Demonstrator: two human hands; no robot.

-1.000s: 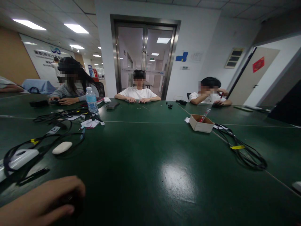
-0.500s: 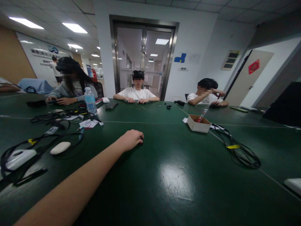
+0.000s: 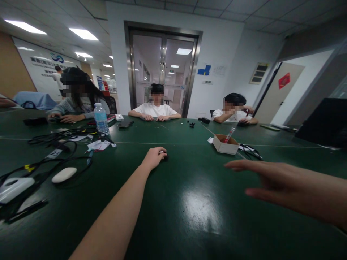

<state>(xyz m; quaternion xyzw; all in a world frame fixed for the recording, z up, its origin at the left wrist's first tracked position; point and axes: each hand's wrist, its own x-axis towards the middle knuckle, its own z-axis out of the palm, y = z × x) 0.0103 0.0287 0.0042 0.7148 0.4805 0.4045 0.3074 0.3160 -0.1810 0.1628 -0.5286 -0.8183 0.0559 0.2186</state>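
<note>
My left hand [image 3: 154, 157] rests on the green table with its fingers curled over a small dark object [image 3: 166, 156]. Most of that object is hidden beneath the fingers, and its kind does not show. From the right side, my right hand [image 3: 273, 177] reaches over the table with thumb and fingers apart and nothing between them. Just beyond it stands a small open cardboard box [image 3: 225, 148], a clear tube with red in it [image 3: 230, 135] leaning out of the top.
Black cables [image 3: 72, 153], a white mouse-like piece [image 3: 64, 175] and a water bottle [image 3: 101, 119] lie or stand on the left. A cable coil [image 3: 252, 153] sits behind my right hand. Across the table [image 3: 173, 187] several people sit, with small black parts [image 3: 192, 125] near them.
My right hand has come into view from the right, open. The view has shifted slightly; my left hand stays over the small dark object at nearly the same place.
</note>
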